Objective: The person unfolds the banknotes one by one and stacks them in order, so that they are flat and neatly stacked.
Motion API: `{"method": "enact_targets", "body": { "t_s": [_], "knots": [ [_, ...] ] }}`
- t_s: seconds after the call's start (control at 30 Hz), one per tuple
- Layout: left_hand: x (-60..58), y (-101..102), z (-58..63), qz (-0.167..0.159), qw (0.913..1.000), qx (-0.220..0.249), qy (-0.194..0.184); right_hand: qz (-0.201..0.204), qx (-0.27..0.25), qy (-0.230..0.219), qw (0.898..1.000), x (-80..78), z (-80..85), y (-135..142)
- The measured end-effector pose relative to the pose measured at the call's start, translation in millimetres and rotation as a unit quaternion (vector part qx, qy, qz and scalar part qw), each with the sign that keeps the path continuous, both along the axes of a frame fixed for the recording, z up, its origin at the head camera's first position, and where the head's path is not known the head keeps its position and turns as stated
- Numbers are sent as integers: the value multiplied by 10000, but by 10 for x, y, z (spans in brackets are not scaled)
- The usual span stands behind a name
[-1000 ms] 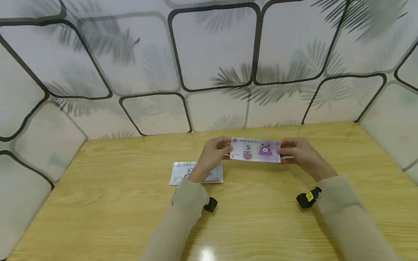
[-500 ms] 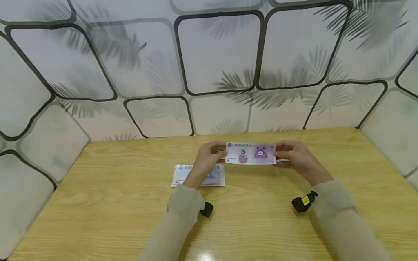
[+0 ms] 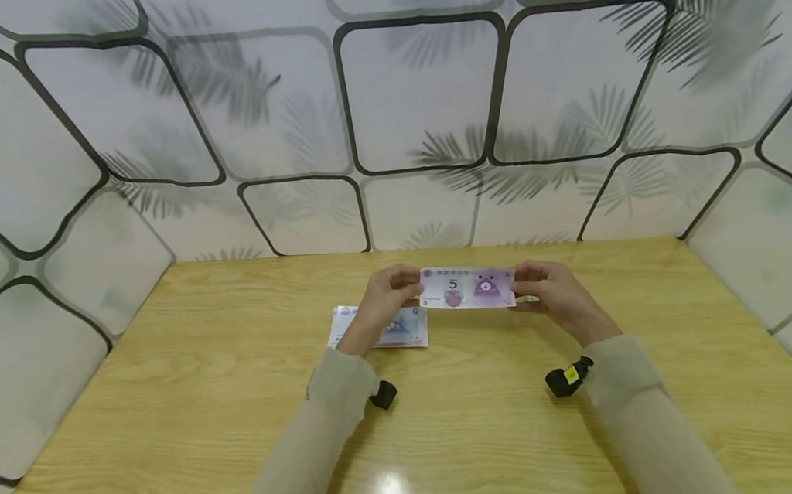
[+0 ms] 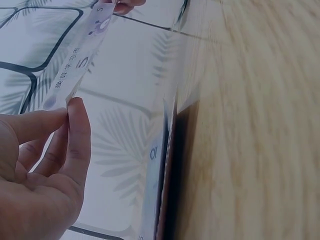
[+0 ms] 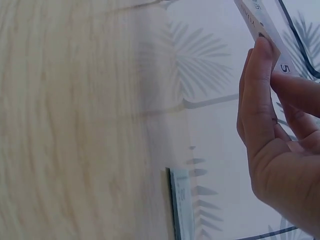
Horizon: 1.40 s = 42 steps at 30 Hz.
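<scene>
A purple play banknote [image 3: 469, 290] marked 5, with a pig-like figure on it, is stretched level above the table in the head view. Its left end is pinched between thumb and fingers of my left hand [image 3: 379, 305]. My right hand [image 3: 562, 300] pinches the other end. Just below my left hand lies a stack of bluish-white play banknotes [image 3: 403, 331], partly covered by that wrist. The left wrist view shows the purple note [image 4: 80, 62] edge-tilted at my fingertips, with the stack [image 4: 154, 185] beyond them.
The wood-grain table [image 3: 216, 403] reaches back to a pale wall covering [image 3: 422, 94] with dark outlines and leaf prints, which also encloses both sides. A black wrist camera [image 3: 384, 395] hangs at my left cuff, another black camera [image 3: 567, 377] at my right.
Both hands have shifted slightly left with the purple note still stretched between them. More of the stack's right part shows beside my left wrist. The head view has tilted a little.
</scene>
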<state>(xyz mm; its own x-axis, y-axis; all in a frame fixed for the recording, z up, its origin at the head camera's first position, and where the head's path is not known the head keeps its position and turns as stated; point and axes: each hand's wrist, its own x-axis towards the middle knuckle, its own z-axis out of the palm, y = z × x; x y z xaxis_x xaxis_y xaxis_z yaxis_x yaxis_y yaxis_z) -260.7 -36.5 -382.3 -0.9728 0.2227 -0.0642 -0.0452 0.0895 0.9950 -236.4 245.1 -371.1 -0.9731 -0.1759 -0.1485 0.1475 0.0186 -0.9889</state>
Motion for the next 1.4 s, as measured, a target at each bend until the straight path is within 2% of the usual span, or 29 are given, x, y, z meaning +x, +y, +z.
{"method": "enact_targets", "body": {
  "t_s": [0.4,0.63,1.0,1.4],
  "knots": [
    [36,-161,15,249,9992,220,231,46,-58,164,9998,-39,48,-175],
    [49,-223,37,217,9987,295,348,-4,-28,244,9997,-53,74,-237],
    [114,-385,-35,378,9986,33,379,-48,-113,65,9999,-43,-32,-413],
    [111,-516,-33,487,9981,-26,378,196,186,202,9994,-67,-4,-538]
  ]
}}
